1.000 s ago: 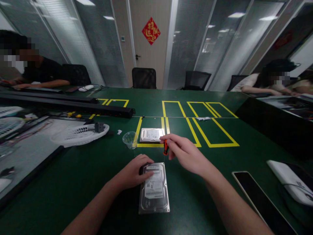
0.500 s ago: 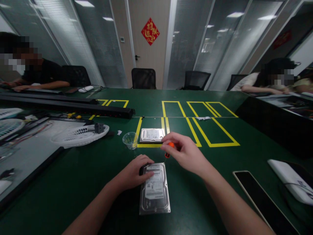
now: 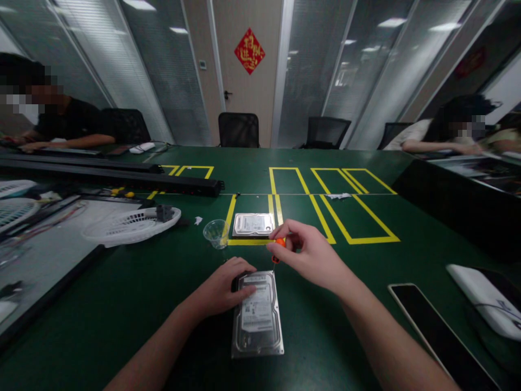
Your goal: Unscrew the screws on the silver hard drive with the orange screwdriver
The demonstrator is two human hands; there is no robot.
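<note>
A silver hard drive (image 3: 260, 326) with a white label lies on the green table in front of me. My left hand (image 3: 226, 288) is closed around its far left corner, thumb resting on the label and fingers along the far edge. In my right hand (image 3: 301, 247) is a small orange and black screwdriver (image 3: 280, 243), pinched between thumb and fingers. Its thin shaft points down at the drive's far right corner, where the tip meets a screw spot too small to make out. Just beyond, a second hard drive (image 3: 253, 224) lies flat beside a clear plastic cup (image 3: 217, 233).
Left of me are a white fan-like guard (image 3: 132, 225), a grey panel (image 3: 61, 244) and long black bars (image 3: 163, 179). To the right lie a phone (image 3: 435, 331), a white device with a cable (image 3: 484, 298) and a black case (image 3: 448, 212). People sit at both far sides.
The screwdriver's handle has tilted slightly left and turned in my right hand, its tip staying at the drive's corner. My left hand has kept its hold on the drive.
</note>
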